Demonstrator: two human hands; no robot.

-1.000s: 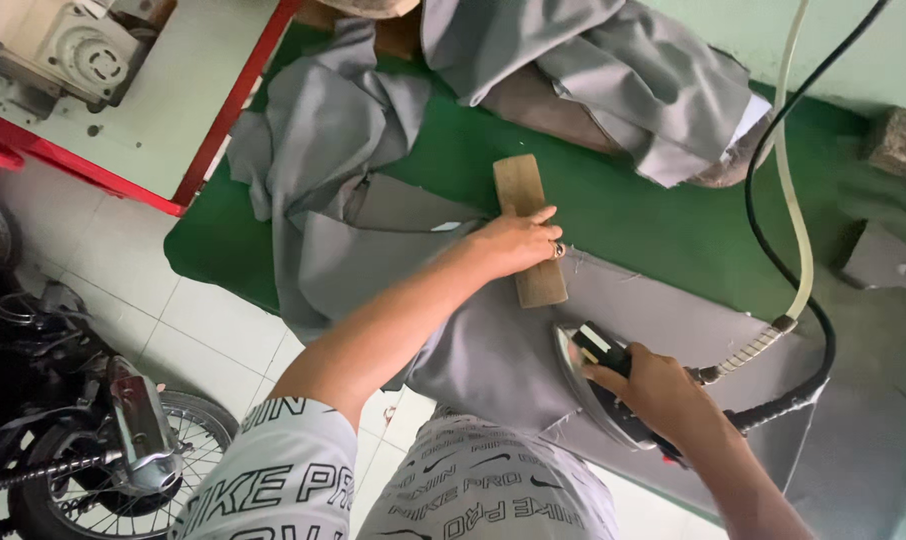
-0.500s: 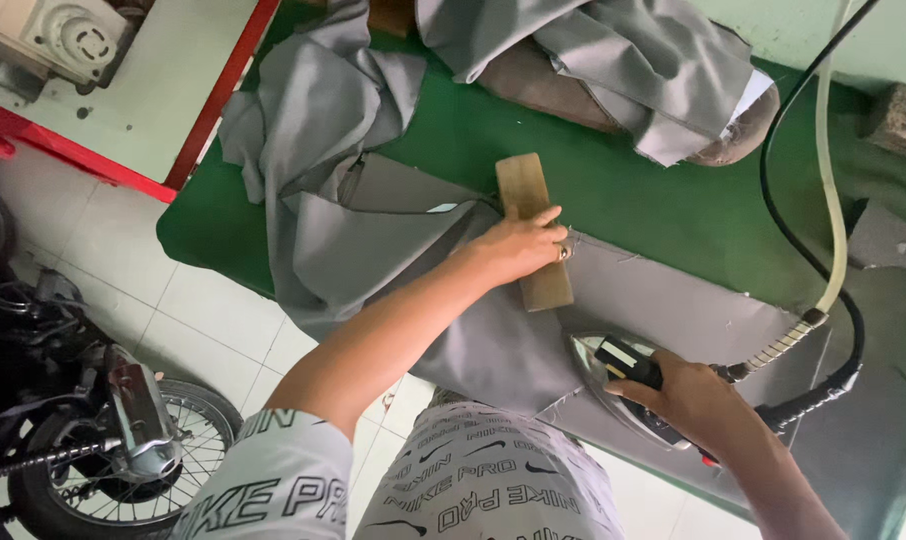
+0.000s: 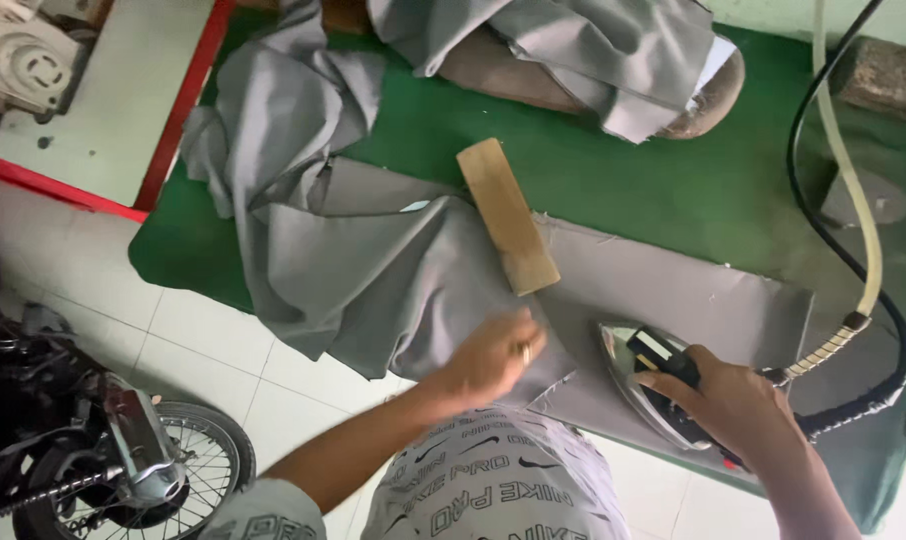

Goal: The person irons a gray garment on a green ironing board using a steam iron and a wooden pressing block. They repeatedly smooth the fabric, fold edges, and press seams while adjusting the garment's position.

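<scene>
Right hand (image 3: 738, 405) gripping the iron (image 3: 653, 385) on the flat grey fabric (image 3: 663, 300) at the near right, left hand (image 3: 488, 358) loosely curled on the bunched cloth edge just left of it: risk is a scorch mark or burnt fingers if the hot sole slides left.

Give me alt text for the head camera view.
A right hand grips a steam iron on grey fabric spread over a green table; the left hand presses the cloth near a wooden block.
</scene>
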